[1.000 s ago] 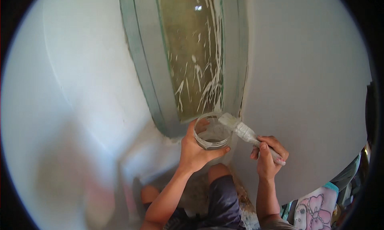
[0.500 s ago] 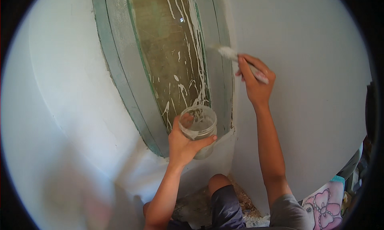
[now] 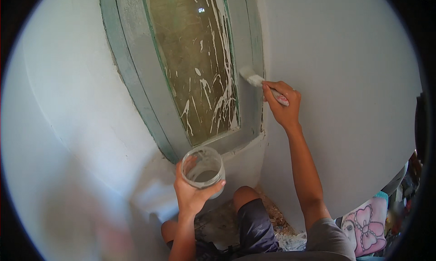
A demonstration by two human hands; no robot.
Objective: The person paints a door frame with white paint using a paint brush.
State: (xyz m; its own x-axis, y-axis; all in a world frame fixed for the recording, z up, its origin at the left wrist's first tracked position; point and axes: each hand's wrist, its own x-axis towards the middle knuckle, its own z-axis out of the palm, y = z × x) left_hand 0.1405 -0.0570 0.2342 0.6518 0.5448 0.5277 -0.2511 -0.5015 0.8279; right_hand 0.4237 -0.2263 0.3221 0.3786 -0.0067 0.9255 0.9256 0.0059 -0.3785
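My right hand (image 3: 284,102) grips a paintbrush (image 3: 253,78) by its handle. The bristles lie against the right-hand grey strip of the window frame (image 3: 248,107), beside the glass. In my left hand (image 3: 190,193) is a clear plastic jar (image 3: 202,167), tilted a little, with its wide mouth up and some grey paint low inside. It sits below the window's lower edge. White drips and splashes run down the glass pane (image 3: 186,56), thickest along its right side. Green edging shows around the glass and on the outer frame.
White walls stand close at the left (image 3: 68,79) and right (image 3: 336,79) of the window. My knees are below, over a floor strewn with debris (image 3: 272,215). A pink patterned cloth (image 3: 369,229) lies at the lower right, near assorted clutter.
My right hand has moved down and slightly left, bringing the brush lower on the frame strip. The jar in my left hand has dropped down and left, away from in front of the glass.
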